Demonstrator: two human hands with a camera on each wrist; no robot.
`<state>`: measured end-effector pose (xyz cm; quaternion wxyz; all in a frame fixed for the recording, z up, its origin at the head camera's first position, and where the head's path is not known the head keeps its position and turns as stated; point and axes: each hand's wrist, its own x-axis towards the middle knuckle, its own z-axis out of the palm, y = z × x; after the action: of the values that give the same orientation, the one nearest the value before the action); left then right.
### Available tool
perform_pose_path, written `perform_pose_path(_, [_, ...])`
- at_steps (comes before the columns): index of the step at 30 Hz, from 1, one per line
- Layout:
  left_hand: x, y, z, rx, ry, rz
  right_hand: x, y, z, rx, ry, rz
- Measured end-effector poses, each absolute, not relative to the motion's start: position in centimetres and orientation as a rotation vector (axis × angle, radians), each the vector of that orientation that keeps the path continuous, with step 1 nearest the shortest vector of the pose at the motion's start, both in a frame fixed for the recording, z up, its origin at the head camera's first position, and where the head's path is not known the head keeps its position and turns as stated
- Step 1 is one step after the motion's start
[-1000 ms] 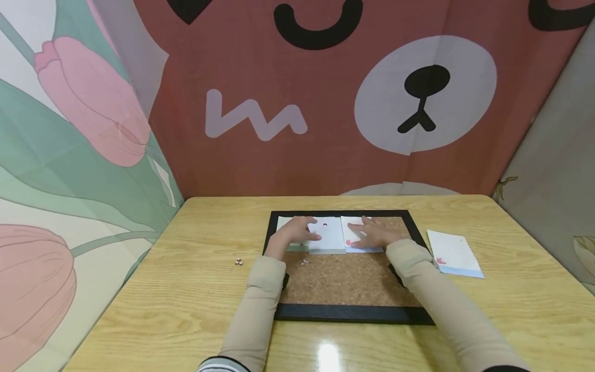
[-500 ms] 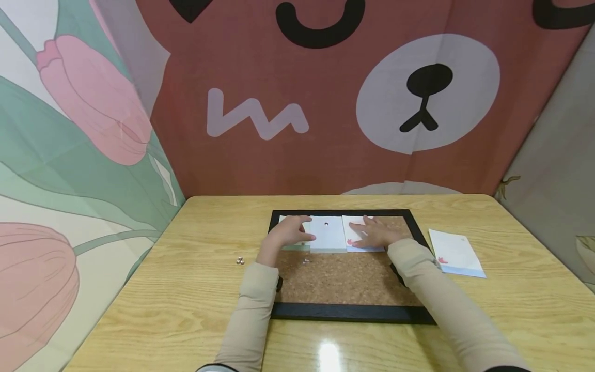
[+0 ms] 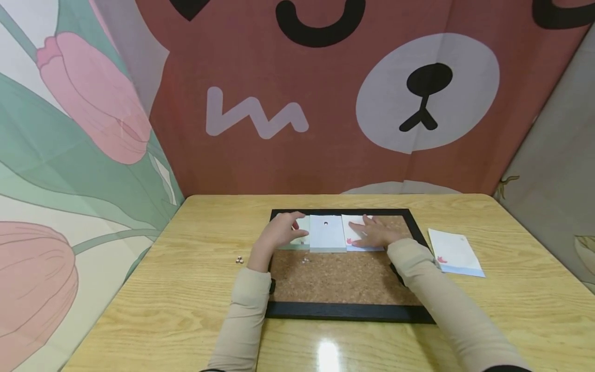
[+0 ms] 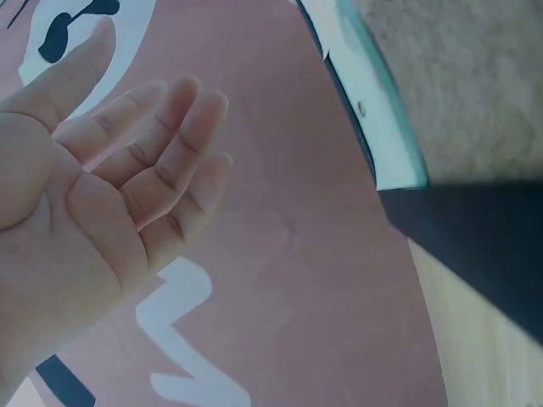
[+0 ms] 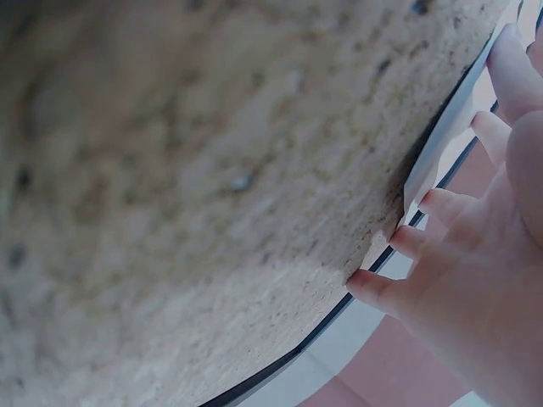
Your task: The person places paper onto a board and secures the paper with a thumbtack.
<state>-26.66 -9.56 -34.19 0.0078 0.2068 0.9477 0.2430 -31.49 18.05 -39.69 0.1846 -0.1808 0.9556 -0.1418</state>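
On the table lies a corkboard (image 3: 344, 279) in a black frame, with three paper sheets side by side along its upper part. A small round tack (image 3: 326, 223) shows near the top of the middle sheet (image 3: 327, 238). My left hand (image 3: 278, 231) is over the pale green left sheet (image 3: 304, 225), thumb and fingers apart and nothing between them; the left wrist view shows its bare palm (image 4: 85, 212). My right hand (image 3: 373, 233) rests with spread fingers on the right sheet (image 3: 349, 227), which has a pink drawing. In the right wrist view its fingertips (image 5: 361, 284) touch the board and sheet.
Left of the board, several shiny tacks (image 3: 239, 260) sit in a small cluster on the wooden table (image 3: 186, 310). More small tacks (image 3: 305, 260) lie on the cork below the sheets. Another sheet (image 3: 455, 253) with a blue lower band lies right of the board.
My left hand has drawn back leftward from the middle sheet, uncovering it and part of the left sheet. The right hand stays on the right sheet.
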Motion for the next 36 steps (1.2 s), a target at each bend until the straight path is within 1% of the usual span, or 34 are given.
perform_pose_path(7, [-26.7, -11.0, -33.8, 0.54, 2.999, 0.777, -31.5, 18.0, -39.5, -0.502, 2.685, -0.43])
perform_pose_path(20, [-26.6, -15.6, -34.4, 0.289, 3.068, 0.721, -31.3, 17.9, -39.9, -0.496, 2.711, -0.427])
perform_pose_path(26, [-26.3, -16.9, -34.6, 0.196, 3.044, 0.691, -31.3, 17.8, -39.8, -0.453, 2.711, -0.466])
perform_pose_path(36, [-26.0, -17.8, -34.7, 0.18, 2.956, 0.663, -31.5, 17.9, -39.7, -0.457, 2.723, -0.473])
